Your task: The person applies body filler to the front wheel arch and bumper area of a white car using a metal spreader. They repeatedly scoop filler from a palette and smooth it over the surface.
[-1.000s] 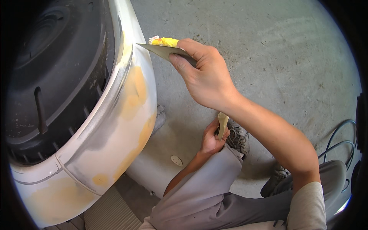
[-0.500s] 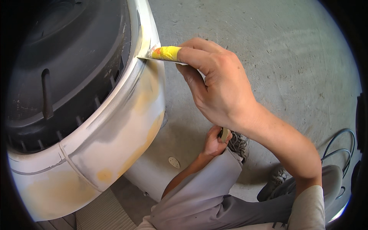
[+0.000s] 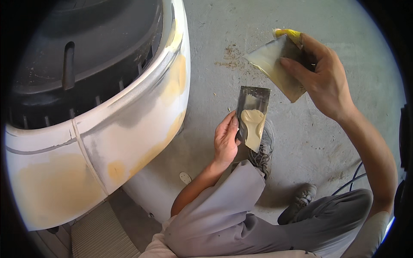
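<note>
My right hand (image 3: 327,77) grips a thin, flexible spreader (image 3: 282,75) with pale filler along its edge, its thumb pressed on the face. A yellow wrapping (image 3: 287,33) is on one finger of that hand. Below and left of it, my left hand (image 3: 226,142) holds a dark rectangular plate (image 3: 254,96) carrying a smooth mound of beige filler (image 3: 251,118). The two tools are apart. To their left is a white curved body panel (image 3: 137,133) with yellowish patches and grey marks, touched by neither hand.
A black moulded plastic part (image 3: 107,34) sits inside the panel's curve. My shoes (image 3: 301,200) rest on the grey concrete floor (image 3: 232,30). A hose (image 3: 353,176) lies at the right. A small pale perforated disc (image 3: 185,177) is below the panel.
My right hand has left the panel's upper edge, moving right and turning the spreader. My left hand has risen, bringing the filler plate into fuller view. The panel now appears higher.
</note>
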Demonstrator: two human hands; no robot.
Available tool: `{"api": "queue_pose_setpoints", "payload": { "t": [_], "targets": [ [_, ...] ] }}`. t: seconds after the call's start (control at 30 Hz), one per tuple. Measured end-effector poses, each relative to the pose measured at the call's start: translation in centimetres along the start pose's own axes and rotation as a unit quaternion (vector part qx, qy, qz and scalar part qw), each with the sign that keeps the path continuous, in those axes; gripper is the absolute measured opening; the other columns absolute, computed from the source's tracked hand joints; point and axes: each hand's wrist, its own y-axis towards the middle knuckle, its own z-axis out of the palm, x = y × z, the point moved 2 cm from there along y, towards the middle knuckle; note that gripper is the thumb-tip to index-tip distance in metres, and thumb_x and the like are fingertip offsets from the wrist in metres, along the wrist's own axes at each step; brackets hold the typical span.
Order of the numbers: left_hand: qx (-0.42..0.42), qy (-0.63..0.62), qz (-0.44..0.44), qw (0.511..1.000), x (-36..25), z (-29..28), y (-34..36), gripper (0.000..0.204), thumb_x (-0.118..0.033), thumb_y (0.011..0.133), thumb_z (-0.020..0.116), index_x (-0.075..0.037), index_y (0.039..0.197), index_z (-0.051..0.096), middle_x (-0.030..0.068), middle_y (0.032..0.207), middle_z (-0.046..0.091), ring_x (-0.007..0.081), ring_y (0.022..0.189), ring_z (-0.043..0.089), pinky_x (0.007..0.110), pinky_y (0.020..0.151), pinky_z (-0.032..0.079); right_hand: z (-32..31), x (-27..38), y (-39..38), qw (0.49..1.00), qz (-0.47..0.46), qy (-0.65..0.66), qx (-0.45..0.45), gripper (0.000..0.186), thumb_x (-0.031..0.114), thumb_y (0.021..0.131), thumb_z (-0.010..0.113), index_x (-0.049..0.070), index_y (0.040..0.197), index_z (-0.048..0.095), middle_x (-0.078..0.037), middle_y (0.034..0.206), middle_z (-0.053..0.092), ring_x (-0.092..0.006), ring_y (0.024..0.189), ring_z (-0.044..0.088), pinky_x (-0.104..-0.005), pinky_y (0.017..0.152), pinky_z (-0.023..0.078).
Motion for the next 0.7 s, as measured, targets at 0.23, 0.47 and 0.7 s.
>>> {"api": "queue_pose_setpoints", "payload": {
  "t": [0.23,0.47,0.7],
  "targets": [
    [0.083,0.178,0.042,0.980,-5.9,8.3,-0.5,0.039,-0.030,0.116,0.042,-0.001,0.134,0.063,-0.0081,0.077,0.048,0.0001,0.061,0.039,0.020,0.050,0.035,0.6,-4.0,-5.8,0.994,0.082,-0.013,0.078,0.025,0.009,0.102,0.063,-0.006,0.121,0.066,-0.011,0.097,0.069,-0.0133,0.088,0.064,-0.0329,0.082,0.054],
    [-0.007,0.163,0.050,0.985,-5.1,9.5,1.1,0.037,-0.029,0.115,0.048,0.000,0.133,0.063,-0.0077,0.090,0.054,-0.0010,0.068,0.042,0.018,0.053,0.038,-1.5,-3.6,-11.0,0.973,0.093,0.168,0.126,0.025,0.006,0.102,0.066,-0.005,0.124,0.066,-0.004,0.097,0.067,-0.0093,0.086,0.061,-0.0282,0.077,0.051],
    [0.096,-0.011,0.010,0.995,-5.7,14.0,0.1,0.035,-0.016,0.113,0.045,0.000,0.145,0.046,0.0097,0.127,0.066,0.0152,0.111,0.068,0.031,0.097,0.059,-3.9,1.8,-11.6,0.929,-0.364,0.057,-0.038,0.037,0.002,0.090,0.069,0.003,0.127,0.063,-0.019,0.118,0.067,-0.0293,0.107,0.066,-0.0536,0.102,0.052]
  ]
}}
